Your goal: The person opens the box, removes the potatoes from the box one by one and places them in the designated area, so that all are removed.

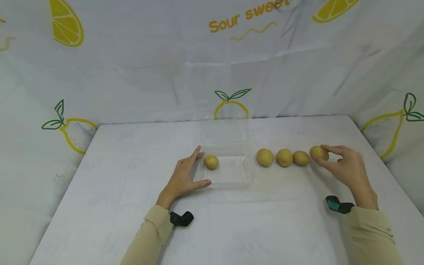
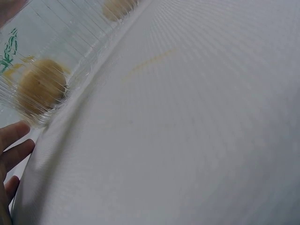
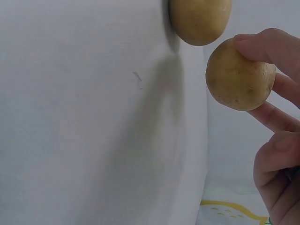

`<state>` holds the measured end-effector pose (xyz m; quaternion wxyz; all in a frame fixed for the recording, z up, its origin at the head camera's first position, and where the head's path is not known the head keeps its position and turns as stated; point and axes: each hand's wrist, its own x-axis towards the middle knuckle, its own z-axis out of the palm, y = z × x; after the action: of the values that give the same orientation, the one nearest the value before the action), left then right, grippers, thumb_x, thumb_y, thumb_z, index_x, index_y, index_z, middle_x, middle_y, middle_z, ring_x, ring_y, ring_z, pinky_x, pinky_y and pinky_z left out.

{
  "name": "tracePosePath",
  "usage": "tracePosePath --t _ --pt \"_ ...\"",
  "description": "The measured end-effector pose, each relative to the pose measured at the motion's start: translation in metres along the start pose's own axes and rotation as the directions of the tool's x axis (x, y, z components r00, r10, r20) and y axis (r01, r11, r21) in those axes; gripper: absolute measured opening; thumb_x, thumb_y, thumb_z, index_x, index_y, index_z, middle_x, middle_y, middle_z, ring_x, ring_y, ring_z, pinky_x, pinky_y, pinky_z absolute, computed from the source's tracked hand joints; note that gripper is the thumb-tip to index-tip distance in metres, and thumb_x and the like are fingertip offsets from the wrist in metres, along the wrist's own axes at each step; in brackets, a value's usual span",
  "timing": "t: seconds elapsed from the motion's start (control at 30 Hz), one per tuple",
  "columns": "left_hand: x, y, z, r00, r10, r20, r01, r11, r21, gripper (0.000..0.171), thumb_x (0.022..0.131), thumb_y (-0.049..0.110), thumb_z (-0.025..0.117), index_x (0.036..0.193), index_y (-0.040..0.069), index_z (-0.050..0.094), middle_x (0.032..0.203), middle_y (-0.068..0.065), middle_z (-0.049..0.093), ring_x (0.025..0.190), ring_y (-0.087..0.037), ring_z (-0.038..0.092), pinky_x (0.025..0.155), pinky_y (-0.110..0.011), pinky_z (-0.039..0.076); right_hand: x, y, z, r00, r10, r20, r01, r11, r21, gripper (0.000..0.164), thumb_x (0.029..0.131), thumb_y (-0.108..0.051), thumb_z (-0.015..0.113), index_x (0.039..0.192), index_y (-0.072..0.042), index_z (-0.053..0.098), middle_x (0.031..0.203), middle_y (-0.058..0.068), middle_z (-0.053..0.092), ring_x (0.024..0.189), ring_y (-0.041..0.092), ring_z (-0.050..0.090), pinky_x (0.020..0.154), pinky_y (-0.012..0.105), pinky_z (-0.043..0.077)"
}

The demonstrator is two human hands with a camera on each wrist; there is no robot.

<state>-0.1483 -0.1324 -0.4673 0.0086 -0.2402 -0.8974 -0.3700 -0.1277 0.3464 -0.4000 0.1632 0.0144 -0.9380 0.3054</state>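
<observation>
My right hand (image 1: 348, 166) pinches a potato (image 1: 318, 153) between thumb and fingers at the right end of a row. In the right wrist view, this held potato (image 3: 236, 77) hangs above the table, close to a neighbouring potato (image 3: 199, 21). A clear plastic clamshell box (image 1: 231, 172) lies with its lid raised at the back. Inside it, near the left wall, sits one potato (image 1: 211, 161), which shows through the ribbed side in the left wrist view. My left hand (image 1: 182, 178) spreads its thumb and fingers around the box's left edge.
Three more potatoes, a left one (image 1: 264, 157), a middle one (image 1: 284, 157) and a right one (image 1: 301, 158), lie in a row right of the box on the white table (image 1: 257, 228). A lemon-printed cloth (image 1: 143, 72) hangs behind and at both sides.
</observation>
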Motion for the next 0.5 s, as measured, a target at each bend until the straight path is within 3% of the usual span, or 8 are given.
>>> tracePosePath --t 0.07,0.13,0.23,0.33,0.43,0.5 --pt "0.0 0.0 0.0 1.0 -0.006 0.004 0.006 1.0 -0.001 0.129 0.072 0.1 0.042 0.166 0.017 0.012 0.157 -0.012 0.05 0.144 -0.035 0.048 0.121 -0.056 0.028 -0.001 0.003 0.002 1.0 0.0 0.008 0.001 1.0 -0.005 0.044 0.081 -0.015 0.086 0.118 0.005 0.073 0.117 0.034 0.07 0.097 -0.032 0.027 0.072 -0.003 0.032" --pt "0.0 0.0 0.0 1.0 -0.013 0.008 0.013 1.0 -0.002 0.129 0.071 0.1 0.042 0.166 0.018 0.011 0.157 -0.012 0.05 0.144 -0.034 0.048 0.121 -0.056 0.027 -0.002 0.006 0.003 1.0 -0.006 0.008 0.006 1.0 -0.013 0.044 0.081 -0.014 0.087 0.117 0.006 0.073 0.116 0.034 0.07 0.098 -0.023 0.041 0.072 -0.003 0.031" --pt "0.0 0.0 0.0 1.0 -0.017 0.01 0.017 1.0 -0.003 0.129 0.071 0.101 0.041 0.166 0.019 0.011 0.157 -0.012 0.05 0.144 -0.034 0.047 0.122 -0.055 0.027 -0.002 0.008 0.005 1.0 -0.011 0.015 0.011 1.0 -0.024 0.044 0.08 -0.012 0.087 0.117 0.007 0.073 0.115 0.035 0.07 0.102 0.013 0.065 0.072 -0.003 0.03" --pt "0.0 0.0 0.0 1.0 -0.015 0.011 0.015 1.0 -0.002 0.129 0.071 0.1 0.042 0.166 0.019 0.011 0.157 -0.012 0.05 0.144 -0.034 0.047 0.122 -0.056 0.027 -0.003 0.01 0.006 0.999 0.0 0.037 0.001 1.0 -0.032 0.045 0.081 -0.013 0.087 0.118 0.008 0.072 0.117 0.036 0.069 0.11 0.052 0.062 0.072 -0.003 0.029" --pt "0.0 0.0 0.0 1.0 -0.017 0.015 0.017 1.0 -0.002 0.129 0.071 0.101 0.041 0.166 0.019 0.011 0.157 -0.012 0.05 0.144 -0.034 0.047 0.122 -0.056 0.027 -0.004 0.013 0.008 0.999 0.017 0.048 -0.016 0.999 -0.033 0.046 0.081 -0.015 0.087 0.118 0.007 0.072 0.118 0.036 0.069 0.111 0.053 0.062 0.071 -0.002 0.029" --pt "0.0 0.0 0.0 1.0 -0.018 0.015 0.018 1.0 0.0 0.129 0.071 0.101 0.041 0.166 0.019 0.011 0.157 -0.012 0.05 0.144 -0.035 0.047 0.122 -0.056 0.027 -0.004 0.015 0.01 0.999 0.023 0.036 -0.021 0.999 -0.036 0.046 0.08 -0.016 0.088 0.118 0.006 0.073 0.118 0.034 0.069 0.106 0.033 0.067 0.07 -0.002 0.031"
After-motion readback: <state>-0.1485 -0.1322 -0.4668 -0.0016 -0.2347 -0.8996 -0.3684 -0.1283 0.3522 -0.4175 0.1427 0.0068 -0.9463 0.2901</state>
